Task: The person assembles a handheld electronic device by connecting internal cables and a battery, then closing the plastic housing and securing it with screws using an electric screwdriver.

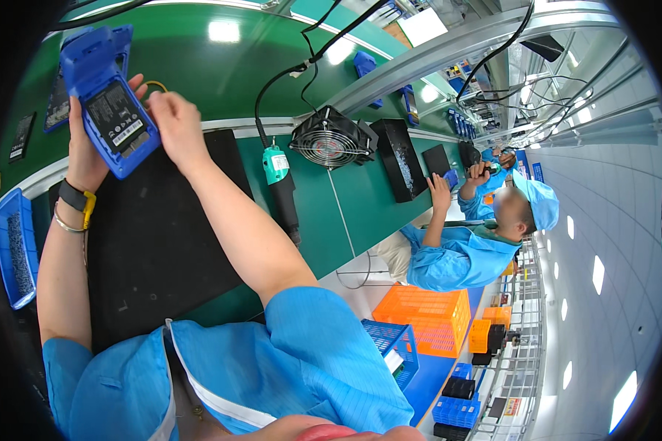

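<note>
Head view: left hand holds blue device, right hand perhaps touching.

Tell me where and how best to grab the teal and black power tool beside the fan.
Probably around the long black barrel, right hand coming from the near side: the barrel points toward you and looks slim enough to wrap, while the cable leaves the far teal end, beside which the fan stands.

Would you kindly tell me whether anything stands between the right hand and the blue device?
Nothing visible does: the right hand is close beside the blue device's right edge, though contact is hard to tell. The left hand's fingertips show farther up that edge.
</note>
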Demonstrator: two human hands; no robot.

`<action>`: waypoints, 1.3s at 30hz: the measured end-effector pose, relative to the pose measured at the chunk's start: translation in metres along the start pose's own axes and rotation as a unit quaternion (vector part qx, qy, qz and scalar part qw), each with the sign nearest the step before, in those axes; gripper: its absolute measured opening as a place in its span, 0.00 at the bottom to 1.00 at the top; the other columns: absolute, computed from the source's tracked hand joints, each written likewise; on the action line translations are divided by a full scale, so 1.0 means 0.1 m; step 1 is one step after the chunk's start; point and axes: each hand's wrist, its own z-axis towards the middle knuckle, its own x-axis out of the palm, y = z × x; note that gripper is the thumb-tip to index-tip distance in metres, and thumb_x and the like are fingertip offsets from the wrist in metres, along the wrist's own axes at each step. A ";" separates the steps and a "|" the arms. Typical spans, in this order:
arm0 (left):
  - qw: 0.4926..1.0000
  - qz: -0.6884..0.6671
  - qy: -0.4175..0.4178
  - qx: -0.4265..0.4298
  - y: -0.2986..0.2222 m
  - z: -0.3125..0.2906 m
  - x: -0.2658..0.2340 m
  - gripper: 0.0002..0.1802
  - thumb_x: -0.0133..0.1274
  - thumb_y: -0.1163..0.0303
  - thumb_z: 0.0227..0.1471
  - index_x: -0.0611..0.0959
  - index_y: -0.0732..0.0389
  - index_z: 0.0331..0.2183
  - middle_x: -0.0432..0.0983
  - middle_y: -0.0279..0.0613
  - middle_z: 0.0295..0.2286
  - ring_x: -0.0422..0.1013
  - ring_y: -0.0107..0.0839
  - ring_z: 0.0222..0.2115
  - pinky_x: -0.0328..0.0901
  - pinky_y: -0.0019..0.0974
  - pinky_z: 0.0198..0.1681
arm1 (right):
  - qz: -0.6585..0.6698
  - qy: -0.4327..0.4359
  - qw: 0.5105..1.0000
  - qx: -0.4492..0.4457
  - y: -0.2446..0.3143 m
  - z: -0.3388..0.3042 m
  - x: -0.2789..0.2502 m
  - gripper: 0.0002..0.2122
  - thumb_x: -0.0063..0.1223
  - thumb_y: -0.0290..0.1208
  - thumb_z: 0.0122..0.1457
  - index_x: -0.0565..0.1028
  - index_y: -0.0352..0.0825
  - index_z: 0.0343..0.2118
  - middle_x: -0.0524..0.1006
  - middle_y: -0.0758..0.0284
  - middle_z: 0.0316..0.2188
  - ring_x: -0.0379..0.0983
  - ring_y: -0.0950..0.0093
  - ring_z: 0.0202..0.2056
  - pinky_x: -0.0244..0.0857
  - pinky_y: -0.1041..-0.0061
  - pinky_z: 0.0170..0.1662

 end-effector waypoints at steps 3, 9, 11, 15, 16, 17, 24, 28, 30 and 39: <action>0.990 0.026 -0.132 0.047 0.00 0.00 0.17 0.44 0.22 0.35 0.54 0.57 0.61 0.58 0.53 0.45 0.58 0.52 0.35 0.58 0.52 0.38 0.59 | 0.314 0.108 0.929 0.163 0.17 -0.13 0.12 0.19 0.45 0.42 0.60 0.65 0.31 0.46 0.73 0.68 0.30 0.72 0.78 0.28 0.71 0.76 0.27; 0.987 0.140 -0.055 0.051 0.03 0.01 0.10 0.48 0.30 0.31 0.50 0.58 0.61 0.57 0.61 0.42 0.53 0.61 0.36 0.53 0.54 0.40 0.57 | 0.451 -0.019 0.875 0.177 -0.07 -0.11 0.08 0.10 0.56 0.27 0.51 0.73 0.33 0.37 0.73 0.69 0.31 0.71 0.77 0.34 0.66 0.76 0.40; 0.979 0.143 -0.070 0.124 0.14 0.08 0.03 0.46 0.32 0.32 0.48 0.56 0.57 0.58 0.57 0.38 0.56 0.55 0.35 0.57 0.51 0.45 0.58 | 0.471 -0.084 0.863 0.160 -0.24 -0.03 -0.08 0.10 0.55 0.24 0.52 0.73 0.31 0.38 0.74 0.67 0.34 0.71 0.74 0.36 0.66 0.74 0.42; 0.984 0.132 -0.079 0.088 0.07 -0.03 0.06 0.51 0.34 0.27 0.42 0.53 0.52 0.59 0.56 0.36 0.56 0.54 0.33 0.57 0.52 0.45 0.57 | 0.446 -0.160 0.868 0.150 -0.35 0.02 -0.35 0.09 0.50 0.34 0.58 0.72 0.33 0.34 0.76 0.67 0.33 0.73 0.75 0.35 0.68 0.73 0.41; 0.985 0.119 -0.087 0.090 0.04 -0.05 0.02 0.51 0.33 0.27 0.44 0.53 0.53 0.59 0.56 0.37 0.56 0.55 0.33 0.56 0.52 0.44 0.57 | 0.432 -0.176 0.874 0.136 -0.34 0.04 -0.39 0.10 0.51 0.35 0.59 0.72 0.33 0.34 0.76 0.66 0.32 0.73 0.75 0.34 0.68 0.74 0.39; 0.983 0.123 -0.094 0.094 0.01 -0.07 -0.03 0.51 0.33 0.27 0.44 0.53 0.53 0.59 0.56 0.37 0.56 0.55 0.33 0.56 0.52 0.44 0.57 | 0.408 -0.192 0.884 0.124 -0.33 0.05 -0.42 0.10 0.51 0.35 0.58 0.72 0.32 0.34 0.76 0.66 0.31 0.73 0.75 0.33 0.68 0.74 0.38; 0.970 0.123 -0.204 0.054 -0.02 -0.04 -0.06 0.28 0.47 0.50 0.55 0.72 0.61 0.48 0.73 0.36 0.41 0.71 0.25 0.41 0.65 0.33 0.45 | 0.281 -0.164 0.946 0.018 -0.24 0.11 -0.66 0.11 0.55 0.32 0.56 0.74 0.29 0.37 0.76 0.68 0.30 0.72 0.81 0.29 0.67 0.83 0.33; 0.964 0.140 -0.226 0.008 -0.04 -0.04 -0.03 0.27 0.52 0.52 0.52 0.73 0.61 0.46 0.74 0.38 0.39 0.72 0.24 0.37 0.67 0.29 0.41 | 0.259 -0.144 0.955 0.028 -0.23 0.09 -0.70 0.12 0.51 0.35 0.59 0.74 0.29 0.37 0.76 0.69 0.29 0.71 0.82 0.28 0.67 0.84 0.32; 0.963 0.141 -0.229 -0.005 -0.06 -0.06 -0.02 0.26 0.51 0.51 0.52 0.74 0.63 0.44 0.75 0.38 0.37 0.73 0.25 0.36 0.68 0.30 0.41 | 0.263 -0.132 0.955 0.044 -0.22 0.09 -0.70 0.13 0.49 0.36 0.60 0.74 0.29 0.37 0.76 0.69 0.29 0.71 0.83 0.28 0.67 0.84 0.32; 0.970 0.108 -0.216 0.007 -0.07 -0.07 -0.04 0.24 0.49 0.52 0.54 0.76 0.64 0.41 0.77 0.39 0.34 0.75 0.25 0.32 0.70 0.28 0.37 | 0.259 -0.116 0.959 0.023 -0.25 0.09 -0.76 0.16 0.48 0.42 0.60 0.72 0.29 0.32 0.76 0.67 0.28 0.73 0.79 0.29 0.68 0.80 0.33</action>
